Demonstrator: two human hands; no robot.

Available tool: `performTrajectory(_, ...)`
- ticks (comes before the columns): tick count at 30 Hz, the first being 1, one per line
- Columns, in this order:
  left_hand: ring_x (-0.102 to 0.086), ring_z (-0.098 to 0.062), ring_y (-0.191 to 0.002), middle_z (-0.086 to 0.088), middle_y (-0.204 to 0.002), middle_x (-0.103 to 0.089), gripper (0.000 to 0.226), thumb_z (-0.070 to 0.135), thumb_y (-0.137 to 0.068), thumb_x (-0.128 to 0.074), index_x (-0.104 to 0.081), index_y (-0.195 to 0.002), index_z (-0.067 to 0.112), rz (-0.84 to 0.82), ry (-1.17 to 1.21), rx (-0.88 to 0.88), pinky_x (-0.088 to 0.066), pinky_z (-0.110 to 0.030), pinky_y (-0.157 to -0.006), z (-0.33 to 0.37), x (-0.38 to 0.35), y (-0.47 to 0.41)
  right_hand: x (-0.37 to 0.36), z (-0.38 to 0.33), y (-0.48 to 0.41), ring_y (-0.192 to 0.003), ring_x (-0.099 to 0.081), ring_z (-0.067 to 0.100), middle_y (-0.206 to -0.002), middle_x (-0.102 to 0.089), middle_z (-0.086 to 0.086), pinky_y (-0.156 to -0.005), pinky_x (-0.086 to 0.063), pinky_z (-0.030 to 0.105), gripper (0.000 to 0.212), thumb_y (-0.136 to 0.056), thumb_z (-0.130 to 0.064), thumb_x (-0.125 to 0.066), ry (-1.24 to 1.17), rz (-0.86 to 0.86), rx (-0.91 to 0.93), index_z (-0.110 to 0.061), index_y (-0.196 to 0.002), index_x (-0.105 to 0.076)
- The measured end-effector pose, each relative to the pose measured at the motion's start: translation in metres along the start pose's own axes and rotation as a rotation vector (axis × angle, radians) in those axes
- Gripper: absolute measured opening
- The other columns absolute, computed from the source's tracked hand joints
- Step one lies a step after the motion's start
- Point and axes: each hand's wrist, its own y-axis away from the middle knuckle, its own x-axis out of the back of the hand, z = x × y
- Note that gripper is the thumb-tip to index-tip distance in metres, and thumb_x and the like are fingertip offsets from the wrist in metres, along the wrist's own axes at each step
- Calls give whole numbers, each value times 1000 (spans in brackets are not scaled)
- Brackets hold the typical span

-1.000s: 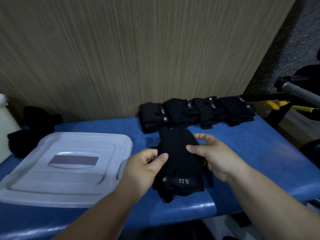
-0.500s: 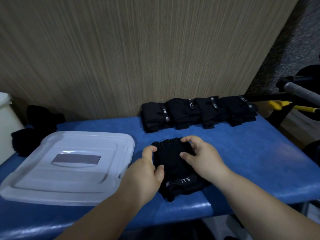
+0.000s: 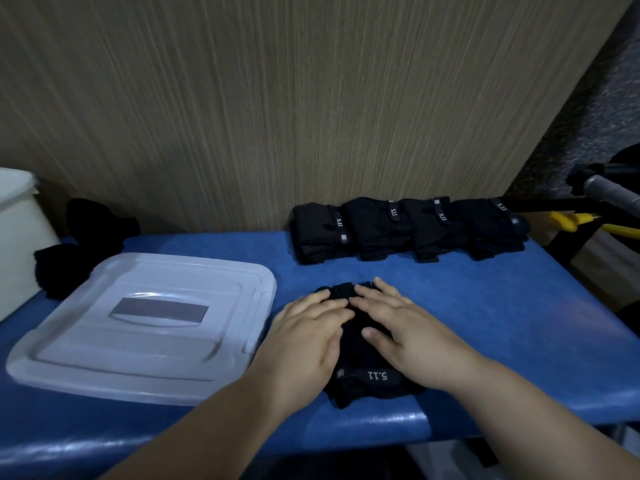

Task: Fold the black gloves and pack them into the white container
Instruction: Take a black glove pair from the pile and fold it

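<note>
A pair of black gloves (image 3: 367,379) with a "5.11" wrist tab lies near the front edge of the blue table (image 3: 485,306). My left hand (image 3: 308,337) and my right hand (image 3: 408,334) lie flat on top of the gloves, fingers straight, pressing them down side by side. The finger ends of the gloves show past my fingertips. A row of several folded black gloves (image 3: 408,228) sits at the back against the wall. The white container (image 3: 17,233) stands at the far left edge, only partly in view.
A translucent white lid (image 3: 145,327) lies flat on the table left of my hands. A heap of loose black gloves (image 3: 83,244) lies between the lid and the container. A yellow-handled tool (image 3: 575,221) and a dark stand are off the table's right end.
My hands gripped the gloves' sides and far end with curled fingers; now both have flattened and press down on top of them. The camera view has shifted slightly.
</note>
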Motion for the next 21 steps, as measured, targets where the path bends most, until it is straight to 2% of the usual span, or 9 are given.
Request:
performTrajectory(3, -5, 4, -144, 25, -155, -20, 45, 33, -104, -27, -28, -149, 37, -59, -85, 54, -1, -20, -116, -1, 1, -2, -1, 3, 0, -142, 13, -6, -156, -6, -25, -121, -4, 30, 53, -101, -40, -39, 14, -82, -29, -36, -150, -19)
performTrajectory(6, -2, 0, -146, 20, -159, -13, 49, 32, -104, -24, -17, -152, 33, -79, -145, 103, -4, -26, -120, -3, -1, -2, -2, 2, 1, -142, 17, -5, -155, 1, -26, -119, 2, 26, 56, -101, -44, -34, 58, -122, -39, -37, -151, -10)
performTrajectory(9, 2, 0, -146, 18, -159, -10, 51, 31, -102, -22, -17, -153, 30, -38, -141, 107, -3, -25, -120, -2, 0, -2, -2, 1, 1, -142, 18, -4, -156, 3, -25, -118, 4, 25, 58, -101, -44, -34, 70, -126, -37, -36, -152, -8)
performTrajectory(12, 10, 9, -141, 24, -155, -6, 61, 39, -93, -10, -24, -151, 30, 7, -59, 7, 7, -19, -117, 1, 4, 1, 0, 1, 1, -142, 19, -2, -157, 4, -22, -119, 4, 27, 59, -101, -44, -34, 80, -134, -32, -34, -152, -7)
performTrajectory(15, 20, 8, -141, 23, -155, 9, 69, 51, -88, 0, -10, -153, 31, -100, -55, -59, 9, -26, -119, -1, -2, 2, 1, 1, 0, -140, 21, -3, -157, 6, -20, -118, 7, 26, 60, -101, -43, -35, 81, -152, -19, -32, -153, -6)
performTrajectory(17, 25, 6, -139, 22, -153, 20, 72, 56, -85, 7, 4, -153, 31, -205, -108, -27, 9, -31, -120, -4, -5, 2, 2, 2, 1, -139, 23, -3, -157, 9, -21, -117, 11, 25, 61, -101, -44, -33, 81, -182, -20, -33, -153, -3)
performTrajectory(21, 25, 6, -137, 22, -151, 24, 73, 62, -84, 8, 12, -151, 33, -294, -184, 27, 16, -29, -116, -9, -4, 1, 4, 4, 2, -138, 27, -3, -154, 15, -24, -117, 15, 29, 61, -101, -49, -29, 117, -239, -35, -37, -152, 2)
